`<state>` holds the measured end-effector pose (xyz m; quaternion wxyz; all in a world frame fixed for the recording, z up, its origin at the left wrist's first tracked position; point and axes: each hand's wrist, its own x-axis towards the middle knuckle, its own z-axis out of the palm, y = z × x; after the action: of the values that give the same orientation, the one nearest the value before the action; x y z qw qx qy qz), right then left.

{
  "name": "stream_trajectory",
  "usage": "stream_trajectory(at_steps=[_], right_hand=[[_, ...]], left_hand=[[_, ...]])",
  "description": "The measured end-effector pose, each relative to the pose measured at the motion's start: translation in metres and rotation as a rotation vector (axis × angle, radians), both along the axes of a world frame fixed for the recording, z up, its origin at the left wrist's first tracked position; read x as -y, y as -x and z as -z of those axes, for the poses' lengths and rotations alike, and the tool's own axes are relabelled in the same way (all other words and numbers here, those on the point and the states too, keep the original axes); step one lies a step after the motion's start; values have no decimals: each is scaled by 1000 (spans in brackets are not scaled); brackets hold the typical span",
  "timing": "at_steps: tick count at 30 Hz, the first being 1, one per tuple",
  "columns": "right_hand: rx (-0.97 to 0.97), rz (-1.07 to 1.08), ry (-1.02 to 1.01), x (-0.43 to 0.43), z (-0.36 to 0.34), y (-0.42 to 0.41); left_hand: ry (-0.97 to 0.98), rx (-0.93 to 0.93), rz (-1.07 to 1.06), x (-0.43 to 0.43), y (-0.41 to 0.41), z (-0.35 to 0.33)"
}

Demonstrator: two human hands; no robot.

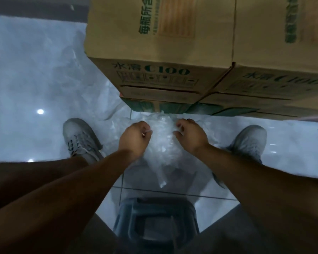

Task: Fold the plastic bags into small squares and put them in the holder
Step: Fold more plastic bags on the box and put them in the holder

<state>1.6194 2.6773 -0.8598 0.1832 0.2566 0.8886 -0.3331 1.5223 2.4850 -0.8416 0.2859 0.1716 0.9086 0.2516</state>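
Step in hand, as I read it: grabbing and opening out, no folding yet. Left hand (pixel 134 138) and right hand (pixel 189 136) are both on the plastic bag bundle (pixel 162 145), fingers curled and pinching the film on either side. The bundle is crumpled and sits low over the tiled floor (pixel 292 143), between the left shoe (pixel 81 138) and right shoe (pixel 248 142), just in front of the stacked cardboard boxes (pixel 163 70). More clear plastic sheet (pixel 53 74) lies spread on the floor to the left. A grey stool (pixel 154 217) is under the person.

No holder that I can identify.

Next move likely needs one bag separated from the bunch, pulled flat and the air pressed out before any crease holds. The film looks slippery and springy.
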Motion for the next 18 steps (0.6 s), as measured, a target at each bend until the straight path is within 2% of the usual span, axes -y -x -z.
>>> stream_trajectory(at_steps=[4,8,13,16,18], right_hand=[[-122,-10,26,-11,-12,-2],[-156,-34,1,-26,-53,1],[-191,-184,-72,-35,-147,-5],[-261,-138,-68,-41,-216,-9],[-332,-21,-12,-45,-255,-9]], left_hand=[[-38,-3,64,4,16,-16],[-107,-20,105,5,32,-56],[-174,115,204,3,38,-132],[-298,188,219,1,36,-185],[-385,235,151,-4,33,-218]])
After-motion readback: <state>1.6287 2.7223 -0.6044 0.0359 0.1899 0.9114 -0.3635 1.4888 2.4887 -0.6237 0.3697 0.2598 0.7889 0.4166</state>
